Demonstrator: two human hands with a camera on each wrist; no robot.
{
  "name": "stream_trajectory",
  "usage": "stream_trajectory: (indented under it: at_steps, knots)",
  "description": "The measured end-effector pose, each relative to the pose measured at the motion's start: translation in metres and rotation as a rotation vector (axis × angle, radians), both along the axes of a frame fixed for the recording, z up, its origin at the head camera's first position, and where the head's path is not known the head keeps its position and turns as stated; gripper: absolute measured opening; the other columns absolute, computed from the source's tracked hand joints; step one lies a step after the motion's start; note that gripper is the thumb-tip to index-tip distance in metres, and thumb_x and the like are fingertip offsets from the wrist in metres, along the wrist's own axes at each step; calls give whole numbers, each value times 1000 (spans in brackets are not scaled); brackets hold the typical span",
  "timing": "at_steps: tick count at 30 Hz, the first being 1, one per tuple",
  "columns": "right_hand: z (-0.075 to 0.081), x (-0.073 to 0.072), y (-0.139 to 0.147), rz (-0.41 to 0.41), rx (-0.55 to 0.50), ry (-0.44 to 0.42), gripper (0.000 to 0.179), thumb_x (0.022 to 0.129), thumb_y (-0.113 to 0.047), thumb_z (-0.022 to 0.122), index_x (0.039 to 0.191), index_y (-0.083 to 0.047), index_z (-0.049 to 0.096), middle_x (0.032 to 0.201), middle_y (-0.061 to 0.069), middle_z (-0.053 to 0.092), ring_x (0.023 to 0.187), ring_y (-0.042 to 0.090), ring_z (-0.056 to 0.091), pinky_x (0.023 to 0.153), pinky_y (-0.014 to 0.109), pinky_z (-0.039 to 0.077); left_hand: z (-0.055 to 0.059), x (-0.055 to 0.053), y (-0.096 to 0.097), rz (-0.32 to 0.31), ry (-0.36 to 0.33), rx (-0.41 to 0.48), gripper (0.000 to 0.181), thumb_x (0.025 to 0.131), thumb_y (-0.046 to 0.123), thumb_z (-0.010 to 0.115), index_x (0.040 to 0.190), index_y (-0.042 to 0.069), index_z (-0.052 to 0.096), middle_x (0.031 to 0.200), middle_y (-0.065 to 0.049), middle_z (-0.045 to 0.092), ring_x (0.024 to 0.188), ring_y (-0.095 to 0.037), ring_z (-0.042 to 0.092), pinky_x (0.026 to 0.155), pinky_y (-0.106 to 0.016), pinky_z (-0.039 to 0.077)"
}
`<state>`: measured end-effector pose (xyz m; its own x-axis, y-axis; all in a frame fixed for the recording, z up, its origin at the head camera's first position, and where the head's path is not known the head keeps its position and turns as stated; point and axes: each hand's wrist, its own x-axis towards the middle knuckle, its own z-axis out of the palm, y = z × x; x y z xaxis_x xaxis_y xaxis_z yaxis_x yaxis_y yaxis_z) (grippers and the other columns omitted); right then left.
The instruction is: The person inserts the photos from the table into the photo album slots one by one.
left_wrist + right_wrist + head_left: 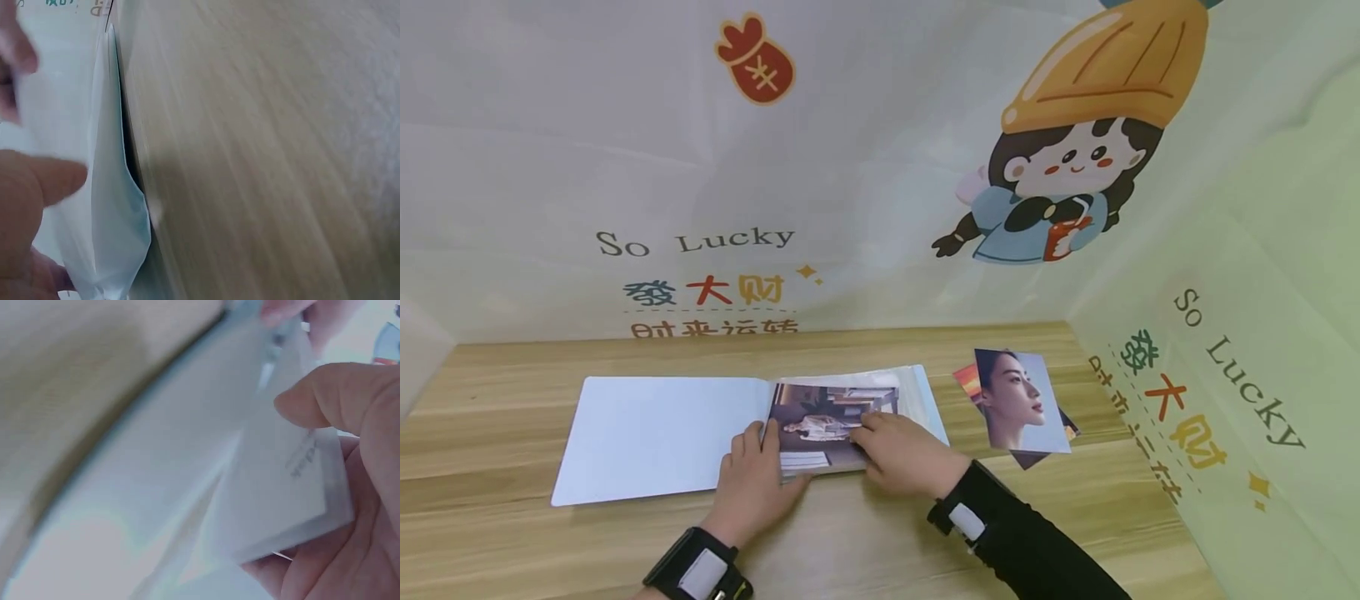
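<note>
A white photo album (655,437) lies spread open on the wooden table. On its right-hand page is a photo print (805,408) of a person in a room, turned sideways. My left hand (756,475) rests by the album's fold, fingers extended onto the photo's left edge, thumb along the front edge. My right hand (910,454) holds the photo's right side. In the right wrist view its thumb (312,403) lies over the white back of a print in a clear sleeve (340,494), with fingers beneath. The left wrist view shows the left thumb (59,178) over a pale page (115,225).
A small stack of photos (1022,404) lies right of the album, a face portrait on top. Printed cloth walls (865,275) stand behind and to the right. Wooden table surface (497,425) shows left of the album and in front.
</note>
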<state>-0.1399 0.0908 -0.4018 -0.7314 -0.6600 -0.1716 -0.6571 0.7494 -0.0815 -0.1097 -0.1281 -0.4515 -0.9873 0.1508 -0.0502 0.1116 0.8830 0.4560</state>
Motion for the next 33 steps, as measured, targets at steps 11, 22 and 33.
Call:
stream_trajectory:
  at_steps: [11, 22, 33]
  knots:
    - [31, -4, -10, 54, -296, 280, 48, 89, -15, 72, 134, -10, 58, 150, 15, 50, 147, 32, 38, 123, 48, 29, 2, -2, 2, 34, 62, 25, 58, 91, 13, 57, 139, -17, 43, 129, -35, 52, 118, -47, 49, 92, -58, 48]
    - [18, -7, -41, -131, -831, 165, 80, 90, -3, 63, 151, 13, 15, 159, 33, 23, 148, 43, 29, 118, 53, 33, 5, -4, -2, 103, 55, 162, 51, 87, 4, 51, 133, -18, 48, 123, -33, 53, 113, -46, 50, 93, -56, 48]
    - [4, -10, -84, -4, -747, -177, 53, 104, -17, 44, 153, 1, 32, 163, 16, 29, 154, 28, 22, 127, 39, 21, 12, -5, -12, 147, 71, 278, 42, 98, 12, 44, 129, -17, 50, 117, -36, 56, 111, -50, 56, 88, -60, 50]
